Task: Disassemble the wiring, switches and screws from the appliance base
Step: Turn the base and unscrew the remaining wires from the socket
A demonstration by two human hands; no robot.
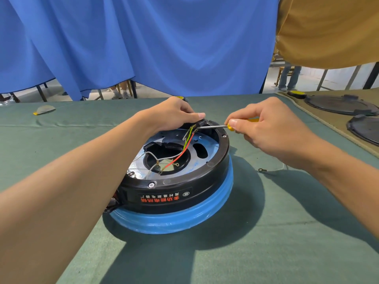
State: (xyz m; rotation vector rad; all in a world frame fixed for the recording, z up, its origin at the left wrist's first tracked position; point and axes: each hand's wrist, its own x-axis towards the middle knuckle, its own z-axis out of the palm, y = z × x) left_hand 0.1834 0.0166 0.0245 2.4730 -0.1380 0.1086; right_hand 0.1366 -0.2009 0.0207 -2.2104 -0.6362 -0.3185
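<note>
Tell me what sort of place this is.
Likely a makeshift teardown workshop: a cloth-covered table, a blue curtain hung as a divider, and more black covers laid out on the neighbouring mat.

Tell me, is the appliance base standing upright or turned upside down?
Upside down: the label on the appliance base reads inverted, and its open cavity with the red wire faces up.

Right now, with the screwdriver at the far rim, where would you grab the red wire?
Probably mid-length on the red wire, pinched from above, near side: there it arcs free over the center hole of the base, while its far end is crowded by the screwdriver tip.
</note>
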